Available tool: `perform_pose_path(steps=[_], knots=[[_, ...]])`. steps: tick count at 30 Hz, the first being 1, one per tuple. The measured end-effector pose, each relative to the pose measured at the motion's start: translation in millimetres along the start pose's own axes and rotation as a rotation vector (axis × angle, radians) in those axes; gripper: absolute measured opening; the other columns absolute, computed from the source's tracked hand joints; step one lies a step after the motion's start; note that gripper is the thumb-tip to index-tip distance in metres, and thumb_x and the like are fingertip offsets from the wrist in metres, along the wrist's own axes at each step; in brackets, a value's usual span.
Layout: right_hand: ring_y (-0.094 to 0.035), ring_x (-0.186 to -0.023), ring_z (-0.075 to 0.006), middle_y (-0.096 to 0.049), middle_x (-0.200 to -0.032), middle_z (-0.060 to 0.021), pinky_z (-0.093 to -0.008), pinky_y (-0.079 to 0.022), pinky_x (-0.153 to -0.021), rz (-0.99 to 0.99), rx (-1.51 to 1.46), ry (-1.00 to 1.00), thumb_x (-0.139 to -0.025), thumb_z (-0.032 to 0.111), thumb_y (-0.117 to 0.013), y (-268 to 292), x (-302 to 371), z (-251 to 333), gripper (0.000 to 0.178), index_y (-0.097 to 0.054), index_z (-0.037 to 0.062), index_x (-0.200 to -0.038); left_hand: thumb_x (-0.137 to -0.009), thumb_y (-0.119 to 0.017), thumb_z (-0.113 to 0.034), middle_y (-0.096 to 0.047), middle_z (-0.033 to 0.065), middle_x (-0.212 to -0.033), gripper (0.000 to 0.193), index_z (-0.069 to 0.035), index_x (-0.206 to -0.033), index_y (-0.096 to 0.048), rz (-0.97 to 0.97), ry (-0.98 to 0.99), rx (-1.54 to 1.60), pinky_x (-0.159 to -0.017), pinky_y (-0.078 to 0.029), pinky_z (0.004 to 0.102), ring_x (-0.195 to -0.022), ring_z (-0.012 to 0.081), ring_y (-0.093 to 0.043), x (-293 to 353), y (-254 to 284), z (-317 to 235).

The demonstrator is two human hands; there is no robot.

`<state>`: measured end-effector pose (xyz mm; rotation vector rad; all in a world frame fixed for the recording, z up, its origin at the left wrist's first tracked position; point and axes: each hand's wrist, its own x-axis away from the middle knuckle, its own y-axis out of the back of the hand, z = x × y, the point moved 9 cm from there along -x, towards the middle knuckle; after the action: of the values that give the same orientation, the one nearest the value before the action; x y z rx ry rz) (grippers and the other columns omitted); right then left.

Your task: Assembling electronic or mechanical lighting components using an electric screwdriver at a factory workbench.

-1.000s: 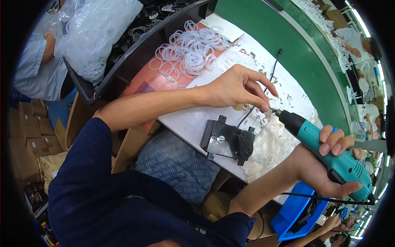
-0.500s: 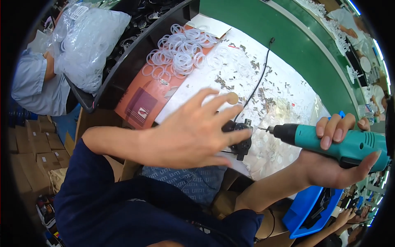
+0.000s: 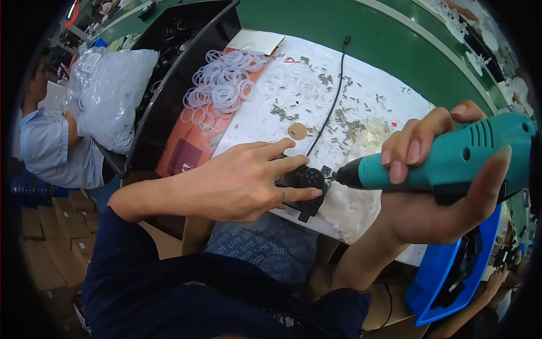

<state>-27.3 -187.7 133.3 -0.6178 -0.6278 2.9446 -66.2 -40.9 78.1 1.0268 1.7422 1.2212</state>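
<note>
My right hand (image 3: 423, 219) has its fingers clamped around the teal electric screwdriver (image 3: 446, 161), nose against or just beside the black fixture (image 3: 309, 178) at the worktop's (image 3: 240, 129) near edge. My left hand's (image 3: 243, 182) fingers spread over it; I can't tell whether they grip.

With 2 forearms (image 3: 151, 199) bare, the left hand (image 3: 240, 183) lies palm down, fingers (image 3: 291, 164) spread; the right hand (image 3: 420, 217) grips, thumb (image 3: 489, 185) extended.

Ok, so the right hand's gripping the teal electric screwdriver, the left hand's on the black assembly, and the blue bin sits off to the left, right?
Not quite: the blue bin sits off to the right, as the head view shows. The right hand does grip the teal electric screwdriver, and the left hand is on the black assembly.
</note>
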Motion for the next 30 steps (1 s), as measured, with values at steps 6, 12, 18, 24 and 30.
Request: perform_pose_path(steps=[6, 12, 18, 24, 30], knots=[[-0.046, -0.047, -0.0149, -0.049, -0.067, -0.0110, -0.0292, -0.042, -0.051, -0.067, -0.142, -0.015, -0.092, 0.049, -0.040, -7.3, 2.5, -12.4, 0.053, -0.041, 0.0004, -0.111, -0.076, -0.061, -0.016, -0.056, 0.0171, -0.107, 0.042, -0.018, -0.117, -0.064, 0.003, 0.028, 0.028, -0.076, -0.052, 0.0382, -0.101, 0.0350, -0.055, 1.6, 0.3, 2.8], [-0.045, -0.044, -0.0147, -0.050, -0.063, -0.0113, -0.0284, -0.041, -0.049, 0.083, 0.163, 0.100, -0.091, 0.048, -0.041, -19.0, 3.9, -8.6, 0.050, -0.042, 0.0006, -0.106, -0.075, -0.061, -0.016, -0.055, 0.0169, -0.108, 0.042, -0.019, -0.117, -0.064, 0.000, 0.014, 0.014, -0.072, -0.053, 0.0364, -0.100, 0.0335, -0.055, 1.6, -0.1, 1.4], [-0.044, -0.041, -0.0148, -0.048, -0.061, -0.0111, -0.0272, -0.040, -0.045, -0.012, 0.227, 0.151, -0.089, 0.046, -0.048, -21.2, 6.9, -0.8, 0.047, -0.043, 0.0007, -0.099, -0.074, -0.062, -0.016, -0.053, 0.0154, -0.109, 0.043, -0.020, -0.117, -0.064, 0.053, 0.035, 0.025, -0.068, -0.053, 0.0347, -0.100, 0.0312, -0.053, 0.2, -1.9, 1.7], [-0.041, -0.040, -0.0151, -0.046, -0.059, -0.0109, -0.0266, -0.038, -0.040, -0.130, 0.501, 0.325, -0.085, 0.045, -0.054, -12.0, 11.3, 2.3, 0.047, -0.043, 0.0009, -0.095, -0.074, -0.063, -0.017, -0.053, 0.0144, -0.108, 0.042, -0.020, -0.116, -0.064, 0.073, 0.049, 0.037, -0.063, -0.053, 0.0330, -0.096, 0.0295, -0.054, -1.0, -3.2, 5.7], [-0.039, -0.039, -0.0141, -0.045, -0.058, -0.0103, -0.0267, -0.037, -0.039, 0.018, 0.124, 0.205, -0.083, 0.047, -0.057, -15.6, 12.4, -6.8, 0.050, -0.042, 0.0013, -0.094, -0.075, -0.063, -0.017, -0.054, 0.0140, -0.107, 0.041, -0.020, -0.116, -0.064, 0.024, 0.024, 0.004, -0.065, -0.053, 0.0335, -0.096, 0.0301, -0.055, -1.1, 2.6, 3.9]])
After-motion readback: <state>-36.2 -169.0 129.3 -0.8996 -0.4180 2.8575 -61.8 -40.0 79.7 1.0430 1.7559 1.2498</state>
